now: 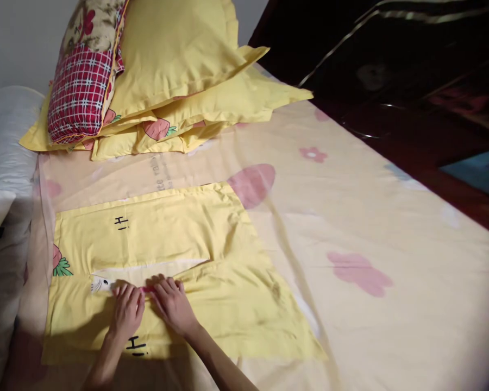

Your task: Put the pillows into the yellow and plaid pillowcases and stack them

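A yellow pillowcase [228,304] printed with "Hi" and a carrot lies flat on the bed, with a long slit-like opening across its middle. My left hand [127,310] has its fingers curled over the near edge of that opening, beside a white printed animal face. Close by on the right, my right hand [171,301] grips the same edge with bent fingers. A short strip of pink cloth shows between the two hands. The fingertips are partly hidden in the fabric.
The peach bedsheet [350,217] carries pink flower prints. At the far end are stacked yellow pillows [179,54] and a red plaid cushion [81,92]. Pale bedding [8,136] lies along the left, and a dark glossy surface [370,70] stands beyond the bed's right edge.
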Demonstrator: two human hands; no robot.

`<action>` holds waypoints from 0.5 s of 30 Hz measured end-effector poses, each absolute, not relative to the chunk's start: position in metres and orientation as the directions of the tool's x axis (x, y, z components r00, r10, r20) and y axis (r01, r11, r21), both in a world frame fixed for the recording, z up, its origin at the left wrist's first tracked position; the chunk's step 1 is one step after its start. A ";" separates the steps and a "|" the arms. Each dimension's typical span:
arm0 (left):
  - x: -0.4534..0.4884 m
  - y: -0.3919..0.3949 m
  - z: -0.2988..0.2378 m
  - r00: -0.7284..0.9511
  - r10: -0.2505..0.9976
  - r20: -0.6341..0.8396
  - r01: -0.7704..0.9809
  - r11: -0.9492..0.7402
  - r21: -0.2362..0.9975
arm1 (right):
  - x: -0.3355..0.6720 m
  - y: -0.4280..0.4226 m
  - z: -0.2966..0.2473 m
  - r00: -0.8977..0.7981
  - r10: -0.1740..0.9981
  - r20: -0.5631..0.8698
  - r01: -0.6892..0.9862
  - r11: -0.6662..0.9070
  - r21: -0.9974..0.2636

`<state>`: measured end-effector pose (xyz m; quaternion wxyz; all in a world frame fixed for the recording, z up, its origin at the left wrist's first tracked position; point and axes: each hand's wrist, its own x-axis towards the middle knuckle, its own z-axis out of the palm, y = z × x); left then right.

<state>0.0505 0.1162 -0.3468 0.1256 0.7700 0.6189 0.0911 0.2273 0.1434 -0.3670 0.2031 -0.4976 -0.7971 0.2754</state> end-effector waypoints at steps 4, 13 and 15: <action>0.051 0.108 -0.339 0.284 0.954 -0.094 0.908 -0.236 0.347 | 0.227 0.146 -0.361 -0.516 0.855 -0.056 0.535 0.271 -0.800; 0.076 0.101 -0.350 0.269 0.963 -0.030 0.900 -0.241 0.363 | 0.185 0.245 -0.368 -0.269 0.907 -0.323 0.233 -0.264 -0.936; 0.073 0.097 -0.350 0.268 0.963 -0.005 0.895 -0.247 0.370 | 0.181 0.257 -0.370 -0.258 0.909 -0.328 0.119 -0.308 -0.944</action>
